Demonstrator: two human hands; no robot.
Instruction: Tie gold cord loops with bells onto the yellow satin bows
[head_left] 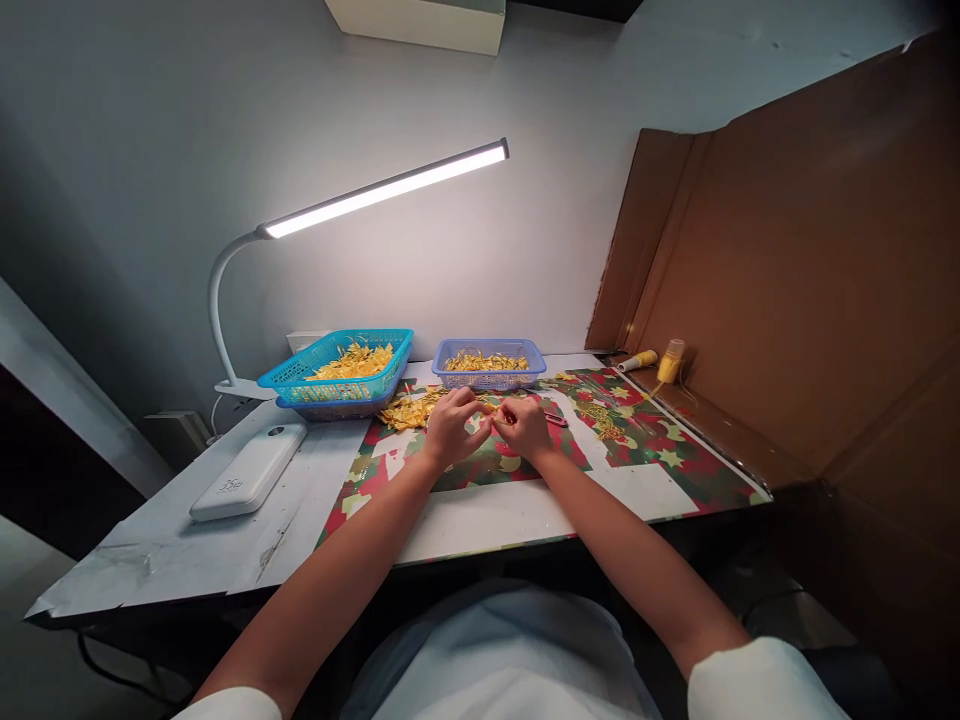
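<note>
My left hand [454, 428] and my right hand [521, 424] meet over the patterned sheet, fingertips almost touching. Both are closed in a pinch on a small gold piece [490, 408], mostly hidden by the fingers; its exact kind is unclear. Just left of my left hand lies a loose pile of flat yellow-gold pieces [409, 411]. A small red-pink tool [556, 420] lies beside my right hand, partly covered by it. Farther right, a tangle of thin gold cords [602, 420] rests on the sheet.
A teal basket [281, 381] of yellow-gold pieces sits on a blue one at the back left. Behind my hands is a purple basket [489, 380] with gold cord pieces. A white power bank [251, 475], a lit lamp [390, 190], yellow bottles [670, 362] and a cardboard wall [810, 260] surround the work area.
</note>
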